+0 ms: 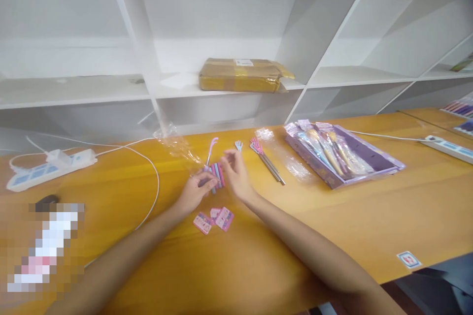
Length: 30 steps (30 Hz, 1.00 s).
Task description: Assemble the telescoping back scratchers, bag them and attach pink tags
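My left hand (195, 191) is closed, its thumb and fingers pinched at the lower end of a lavender back scratcher (212, 148) with a metal rod. Right beside those fingers lies a row of coloured handles (220, 175) in pink, blue and purple, partly covered by the hand. My right hand (238, 173) hovers just to their right, slightly blurred, fingers bent and apart with nothing visible in them. Beyond it shows a light blue back scratcher head (238, 145). Pink back scratchers (256, 145) with metal rods rest further right. Small pink printed cards (224, 218) lie nearer me.
Clear plastic wrappers (297, 168) lie beside a purple box (336, 183) of bagged items. White power strips (51, 170) (453, 147) sit left and right, with a cable (158, 182) crossing the table. A taped carton (240, 76) stands on the shelf behind.
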Available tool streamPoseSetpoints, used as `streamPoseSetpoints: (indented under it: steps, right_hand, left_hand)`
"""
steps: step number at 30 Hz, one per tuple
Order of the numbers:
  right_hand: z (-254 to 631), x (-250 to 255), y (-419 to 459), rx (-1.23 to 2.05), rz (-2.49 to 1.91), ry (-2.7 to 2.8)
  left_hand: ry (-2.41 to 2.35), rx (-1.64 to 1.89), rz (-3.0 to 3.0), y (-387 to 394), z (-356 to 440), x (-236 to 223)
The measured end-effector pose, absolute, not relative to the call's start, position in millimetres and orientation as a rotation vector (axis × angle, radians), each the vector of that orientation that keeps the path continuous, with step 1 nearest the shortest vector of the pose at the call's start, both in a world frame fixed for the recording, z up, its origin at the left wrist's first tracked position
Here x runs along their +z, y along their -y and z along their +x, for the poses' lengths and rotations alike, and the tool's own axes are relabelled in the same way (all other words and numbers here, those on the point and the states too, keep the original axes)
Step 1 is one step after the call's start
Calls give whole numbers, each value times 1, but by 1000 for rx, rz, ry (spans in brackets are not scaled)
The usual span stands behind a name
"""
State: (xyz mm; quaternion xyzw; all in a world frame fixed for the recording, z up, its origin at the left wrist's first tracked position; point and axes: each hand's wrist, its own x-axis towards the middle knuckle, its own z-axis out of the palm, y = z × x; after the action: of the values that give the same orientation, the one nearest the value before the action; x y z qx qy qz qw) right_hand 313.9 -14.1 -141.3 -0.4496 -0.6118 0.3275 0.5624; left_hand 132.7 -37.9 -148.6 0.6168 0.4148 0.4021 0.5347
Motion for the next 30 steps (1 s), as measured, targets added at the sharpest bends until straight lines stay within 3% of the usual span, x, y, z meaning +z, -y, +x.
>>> streamPoseSetpoints:
  steps: [7, 14, 20, 24, 30]
  right_hand:
    - [317, -150, 36, 1304, -952, 1416]
    - [385, -138, 53, 814, -749, 826]
    - [408, -176, 67, 209, -1031, 1468]
    - [403, -172, 79, 195, -966, 1974]
    - [394, -168, 88, 433, -965, 2055]
  left_hand:
    - [-848, 918, 1614, 49, 141, -144]
    - [-899, 1064, 1263, 46, 137, -147]
    - [-916, 1173, 1067, 33, 135, -163]
    - [-986, 1225, 1116, 29, 133, -157]
    - [-1031, 1359, 1099, 26, 128, -149]
